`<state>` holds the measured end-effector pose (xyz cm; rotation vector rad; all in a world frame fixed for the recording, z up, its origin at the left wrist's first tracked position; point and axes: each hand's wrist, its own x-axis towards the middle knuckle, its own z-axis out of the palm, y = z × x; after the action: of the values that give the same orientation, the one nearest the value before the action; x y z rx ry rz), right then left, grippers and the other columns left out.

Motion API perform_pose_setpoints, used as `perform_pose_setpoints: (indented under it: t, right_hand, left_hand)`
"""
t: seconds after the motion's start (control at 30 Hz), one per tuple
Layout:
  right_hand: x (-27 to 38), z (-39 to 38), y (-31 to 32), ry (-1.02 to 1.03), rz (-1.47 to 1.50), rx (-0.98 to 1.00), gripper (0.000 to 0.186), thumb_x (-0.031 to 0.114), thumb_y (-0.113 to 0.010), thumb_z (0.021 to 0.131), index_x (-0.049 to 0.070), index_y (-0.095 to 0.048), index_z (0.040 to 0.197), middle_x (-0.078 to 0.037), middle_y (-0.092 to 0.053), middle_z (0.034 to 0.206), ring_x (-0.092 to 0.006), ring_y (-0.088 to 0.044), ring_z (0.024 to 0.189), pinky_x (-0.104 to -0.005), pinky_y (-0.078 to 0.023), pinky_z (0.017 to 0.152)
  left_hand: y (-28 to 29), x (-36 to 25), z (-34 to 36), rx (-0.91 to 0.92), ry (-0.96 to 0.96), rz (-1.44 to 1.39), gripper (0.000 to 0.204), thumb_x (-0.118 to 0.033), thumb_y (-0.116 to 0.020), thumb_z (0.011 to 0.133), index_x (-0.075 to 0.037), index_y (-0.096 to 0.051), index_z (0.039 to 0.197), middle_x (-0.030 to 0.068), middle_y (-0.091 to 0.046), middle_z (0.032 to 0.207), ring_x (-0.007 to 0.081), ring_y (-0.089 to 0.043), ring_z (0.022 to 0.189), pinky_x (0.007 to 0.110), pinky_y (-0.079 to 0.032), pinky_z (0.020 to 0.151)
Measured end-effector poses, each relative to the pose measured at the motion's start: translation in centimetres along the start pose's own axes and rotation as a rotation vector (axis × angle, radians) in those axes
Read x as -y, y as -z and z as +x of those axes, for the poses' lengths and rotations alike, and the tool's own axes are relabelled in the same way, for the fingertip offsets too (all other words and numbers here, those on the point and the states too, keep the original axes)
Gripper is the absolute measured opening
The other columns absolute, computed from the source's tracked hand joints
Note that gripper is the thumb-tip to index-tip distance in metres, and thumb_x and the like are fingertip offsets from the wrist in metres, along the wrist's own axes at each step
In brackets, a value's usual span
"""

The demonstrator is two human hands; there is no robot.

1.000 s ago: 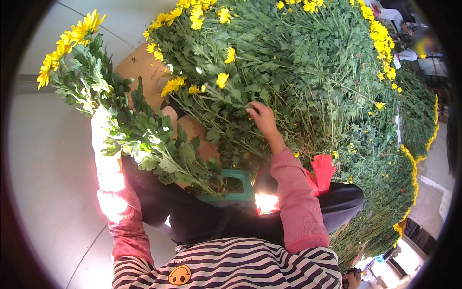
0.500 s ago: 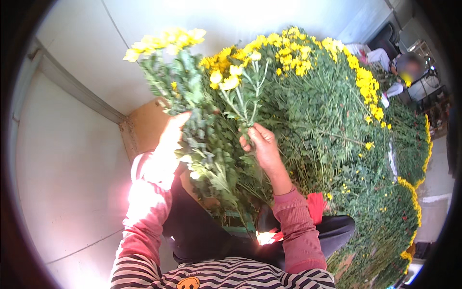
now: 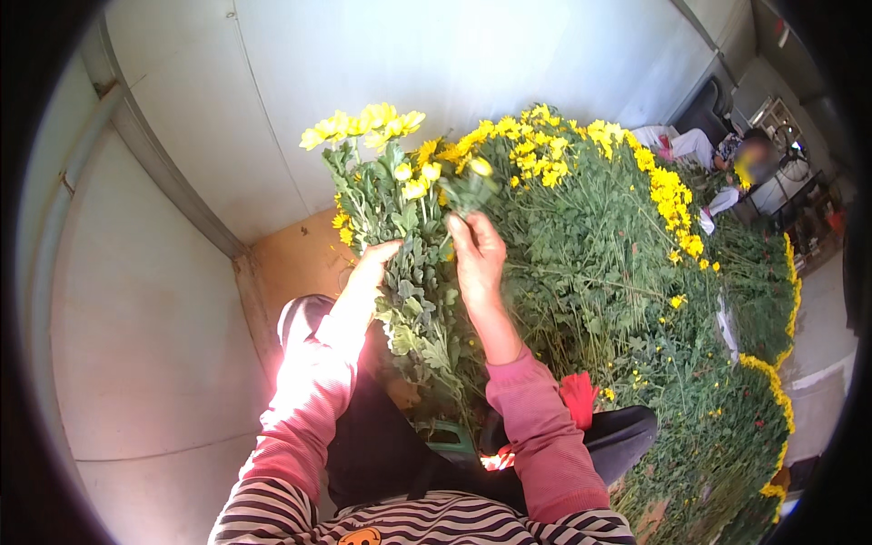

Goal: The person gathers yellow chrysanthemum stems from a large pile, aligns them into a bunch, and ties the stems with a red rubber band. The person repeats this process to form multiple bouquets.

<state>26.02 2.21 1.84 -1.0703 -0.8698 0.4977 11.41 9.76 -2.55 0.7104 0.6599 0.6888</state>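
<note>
My left hand [image 3: 368,271] is wrapped round a bunch of yellow chrysanthemums [image 3: 409,300], held upright in front of me with the open blooms at the top left. Several smaller, half-open blooms stand at the bunch's right side. Close by on the right, my right hand [image 3: 479,254] has thumb and fingers pinched at the foot of a leafy chrysanthemum sprig [image 3: 470,193]. The sprig carries a yellow bud and is smeared by motion. Leaves hide some of my left fingers.
A large heap of cut yellow chrysanthemums [image 3: 581,245] lies to the right, blooms along its far edge. Pale wall panels [image 3: 154,300] rise at left. Red cloth [image 3: 579,398] lies by my right knee. Another person [image 3: 704,150] sits at the far right.
The small-bloomed stem from my right hand now stands against the bunch. My right hand has come closer to the bunch. The whole view has shifted slightly, so the bunch appears lower and further right.
</note>
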Motion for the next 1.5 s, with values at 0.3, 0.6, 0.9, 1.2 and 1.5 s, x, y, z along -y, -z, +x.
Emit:
perform_pose_setpoints:
  t: [0.3, 0.6, 0.9, 1.2, 1.5]
  right_hand:
    - [-0.5, -2.8, 4.6, -0.603, 0.405, -0.178, 0.029, 0.021, -0.056, 0.093, 0.007, -0.054, 0.119, 0.001, -0.052, 0.083, -0.0047, -0.04, 0.06, -0.0195, -0.034, 0.05]
    - [0.9, 0.2, 1.9, -0.511, 0.381, 0.008, 0.014, 0.025, -0.068, 0.087, 0.012, -0.063, 0.091, 0.002, -0.063, 0.08, -0.0021, -0.044, 0.05, -0.018, -0.038, 0.045]
    - [-1.1, -1.8, 2.4, -0.914, 0.353, -0.174, 0.019, 0.033, -0.059, 0.093, 0.013, -0.056, 0.095, 0.003, -0.053, 0.076, -0.01, -0.048, 0.062, -0.0267, -0.038, 0.052]
    - [1.1, 0.7, 2.8, -0.563, 0.107, 0.068, 0.028, 0.019, -0.061, 0.091, 0.009, -0.057, 0.116, 0.002, -0.058, 0.084, -0.0039, -0.047, 0.059, -0.0203, -0.037, 0.045]
    - [1.6, 0.8, 1.8, -0.658, 0.119, -0.138, 0.019, 0.016, -0.066, 0.087, 0.007, -0.058, 0.102, -0.001, -0.06, 0.081, -0.0102, -0.054, 0.065, -0.0282, -0.047, 0.061]
  left_hand:
    - [4.9, 0.9, 2.5, 0.044, -0.098, 0.502, 0.04, -0.028, -0.049, 0.092, -0.004, -0.06, 0.121, 0.0167, -0.062, 0.117, 0.0233, -0.053, 0.116, 0.038, -0.035, 0.106]
    - [0.7, 1.1, 0.8, -0.035, 0.087, 0.022, 0.048, -0.029, -0.071, 0.076, -0.001, -0.06, 0.114, 0.0124, -0.048, 0.125, 0.0221, -0.04, 0.124, 0.039, -0.036, 0.102]
    - [-1.9, 0.1, -1.3, -0.043, 0.177, 0.041, 0.033, -0.023, -0.061, 0.086, -0.002, -0.064, 0.111, 0.0087, -0.065, 0.107, 0.0173, -0.062, 0.098, 0.035, -0.049, 0.088]
    - [-3.1, 0.0, -2.0, 0.11, 0.11, -0.006, 0.027, -0.018, -0.057, 0.088, 0.0, -0.067, 0.106, 0.0063, -0.069, 0.096, 0.0146, -0.067, 0.08, 0.028, -0.055, 0.073]
    - [-3.7, -0.2, -2.6, 0.031, 0.072, -0.002, 0.03, -0.02, -0.062, 0.084, 0.001, -0.065, 0.105, 0.0061, -0.069, 0.091, 0.0143, -0.067, 0.077, 0.029, -0.056, 0.069]
